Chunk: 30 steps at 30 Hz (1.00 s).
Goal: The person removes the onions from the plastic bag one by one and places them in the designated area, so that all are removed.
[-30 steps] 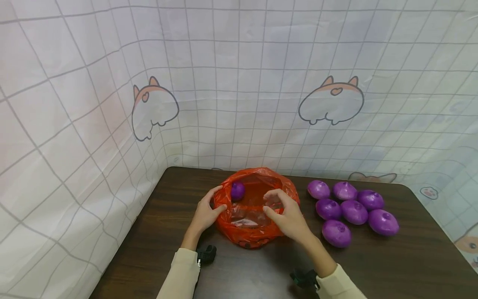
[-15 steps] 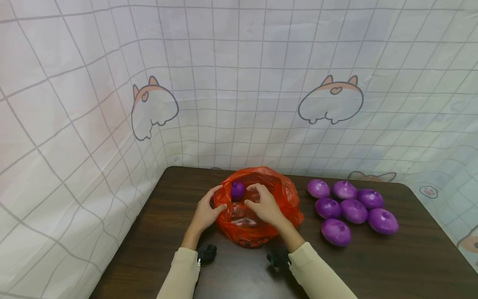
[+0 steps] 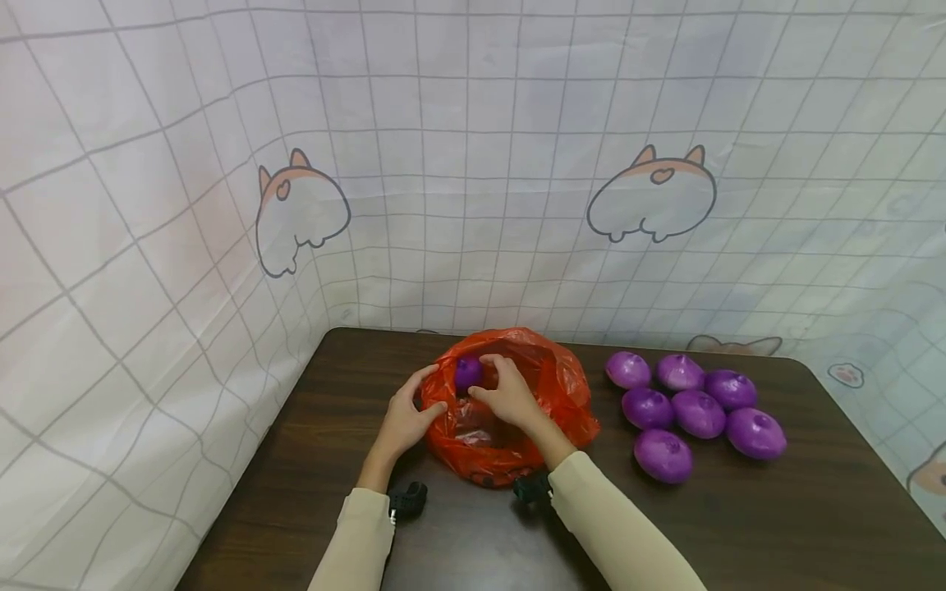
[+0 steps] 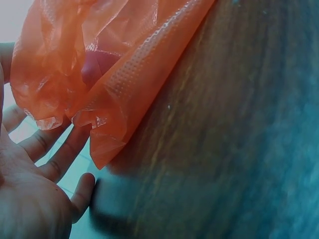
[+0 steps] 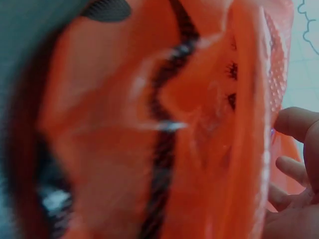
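Note:
A red plastic bag (image 3: 473,460) lies with its mouth agape on the dark wooden table (image 3: 332,394). My left hand (image 3: 405,414) holds the bag's left rim, thumb and fingers spread around it; in the left wrist view the film drapes over the fingers. Inside the bag, near that rim, sits a purple onion (image 3: 466,373). My right hand (image 3: 510,398) is within the bag's mouth, fingers bent and thumb apart, just right of the onion. Whether its fingertips touch the onion is unclear. In the right wrist view, bag film (image 5: 199,124) covers most of the picture.
Several more purple onions (image 3: 698,413) lie grouped on the table to the right of the bag. A white grid-patterned cloth (image 3: 473,205) hangs behind the table and along its sides. Each wrist wears a small black camera.
My right hand has moved left across the bag's mouth, up to the onion inside. The left hand has kept its place on the rim, and the loose onions lie as before.

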{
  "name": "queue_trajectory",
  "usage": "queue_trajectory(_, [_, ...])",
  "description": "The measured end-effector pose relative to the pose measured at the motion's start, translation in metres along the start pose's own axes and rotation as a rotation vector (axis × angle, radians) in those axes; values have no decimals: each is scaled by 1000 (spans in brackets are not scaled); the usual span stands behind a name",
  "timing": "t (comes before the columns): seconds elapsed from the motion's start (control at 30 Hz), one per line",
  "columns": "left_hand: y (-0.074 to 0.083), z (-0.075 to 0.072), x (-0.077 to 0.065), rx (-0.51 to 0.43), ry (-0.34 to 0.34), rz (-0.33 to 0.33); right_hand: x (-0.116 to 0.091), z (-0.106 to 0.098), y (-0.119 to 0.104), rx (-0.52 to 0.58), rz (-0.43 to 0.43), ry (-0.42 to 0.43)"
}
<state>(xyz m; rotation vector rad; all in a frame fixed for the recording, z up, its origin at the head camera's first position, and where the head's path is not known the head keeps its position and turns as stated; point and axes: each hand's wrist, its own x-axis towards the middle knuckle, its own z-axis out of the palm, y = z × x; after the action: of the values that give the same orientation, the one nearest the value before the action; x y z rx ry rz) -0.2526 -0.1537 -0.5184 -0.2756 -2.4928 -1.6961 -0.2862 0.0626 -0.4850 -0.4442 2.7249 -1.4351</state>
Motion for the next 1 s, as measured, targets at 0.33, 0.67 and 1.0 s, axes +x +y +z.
queue_trajectory(0.33, [3, -1, 0, 5, -4, -5, 18, 9, -3, -74, 35, -43])
queue_trajectory(0.67, [1, 0, 0, 0, 0, -9, 34, 16, 3, -129, 52, -40])
queue_trajectory(1.0, [1, -1, 0, -2, 3, -14, 36, 18, 6, -73, 48, -31])
